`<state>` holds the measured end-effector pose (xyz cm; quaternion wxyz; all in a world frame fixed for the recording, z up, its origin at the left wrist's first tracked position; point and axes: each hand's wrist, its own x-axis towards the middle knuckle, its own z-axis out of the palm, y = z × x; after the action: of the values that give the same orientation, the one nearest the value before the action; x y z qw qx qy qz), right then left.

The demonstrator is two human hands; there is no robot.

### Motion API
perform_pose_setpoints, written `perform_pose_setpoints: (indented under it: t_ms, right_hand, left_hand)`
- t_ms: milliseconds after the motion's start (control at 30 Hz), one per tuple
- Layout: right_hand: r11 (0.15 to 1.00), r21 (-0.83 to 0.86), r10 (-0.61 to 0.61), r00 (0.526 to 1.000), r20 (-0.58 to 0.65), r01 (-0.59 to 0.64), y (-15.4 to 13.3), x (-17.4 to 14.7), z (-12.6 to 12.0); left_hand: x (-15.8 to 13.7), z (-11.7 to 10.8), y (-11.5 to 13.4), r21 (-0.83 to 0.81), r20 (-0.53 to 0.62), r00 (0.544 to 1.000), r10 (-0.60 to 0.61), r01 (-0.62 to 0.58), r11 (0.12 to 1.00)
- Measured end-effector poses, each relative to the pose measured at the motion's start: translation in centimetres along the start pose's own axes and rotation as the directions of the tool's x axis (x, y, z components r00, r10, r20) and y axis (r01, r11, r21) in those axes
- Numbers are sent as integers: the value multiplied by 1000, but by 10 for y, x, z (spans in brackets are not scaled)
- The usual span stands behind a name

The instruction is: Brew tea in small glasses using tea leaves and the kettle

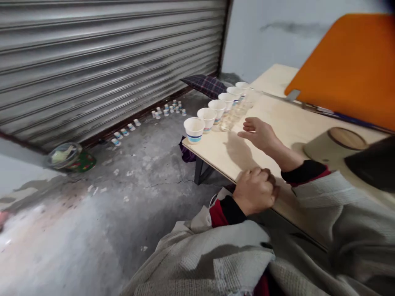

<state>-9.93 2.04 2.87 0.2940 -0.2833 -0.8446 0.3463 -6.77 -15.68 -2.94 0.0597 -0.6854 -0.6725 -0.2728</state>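
Observation:
My right hand [261, 133] hovers over the light wooden table [274, 119], its fingers stretched towards the cups and nothing in its grasp. Close to the near table edge, my left hand [256, 191] is curled into a fist; whatever it may hold is hidden. A row of several white paper cups runs along the table's left end, the nearest being a paper cup [194, 130] with blue bands at the corner. Clear plastic cups [228, 122] stand beside that row, on the side nearer my right hand.
An orange divider [348, 70] rises at the right, with a beige cylindrical container [327, 144] near it. Small cups [124, 132] stand on the concrete floor along the metal shutter [108, 53]. A clear tub [64, 155] sits at the left; a dark plaid umbrella [205, 84] lies behind the table end.

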Motion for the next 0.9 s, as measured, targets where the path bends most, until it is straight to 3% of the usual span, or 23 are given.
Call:
perform_pose_setpoints:
  t_ms: [100,267,367,433,500,567,667,767,833,900]
  right_hand:
    - [1000,-6,-12,1000,12,12,-19,-52,-42]
    - [996,-91,3,999,-40,-6,-41,-180,-109]
    - [967,-206,119,980,-157,-150,-40,-257,-143]
    - [930,-233,221,939,-263,-284,-35,-302,-164]
    - [880,-242,294,868,-399,-410,-31,-342,-183]
    - [817,-263,299,767,-568,-513,-28,-373,-202]
    - [698,-301,197,578,-792,-649,-26,-403,-228]
    - [549,-313,54,407,-912,-775,-22,-422,-254]
    - [444,-314,-16,343,-939,-839,-15,-434,-271]
    - [334,-325,-23,337,-941,-885,-5,-447,-286]
  left_hand:
    - [0,-3,-2,-1,20,1000,12,-12,1000]
    - [1,-7,-2,48,33,999,-23,22,999]
    - [3,-7,-3,80,19,1000,-11,10,997]
    - [4,-5,-4,97,-17,1000,21,-19,995]
    - [5,-3,-7,119,-61,997,56,-48,992]
    - [6,-2,-9,135,-104,991,87,-72,988]
    - [7,-1,-11,155,-104,986,127,-110,982]
    - [8,-3,-12,159,-71,989,131,-118,980]
    - [9,-3,-14,162,-72,988,140,-127,979]
    - [10,-2,-15,159,-81,987,137,-123,980]
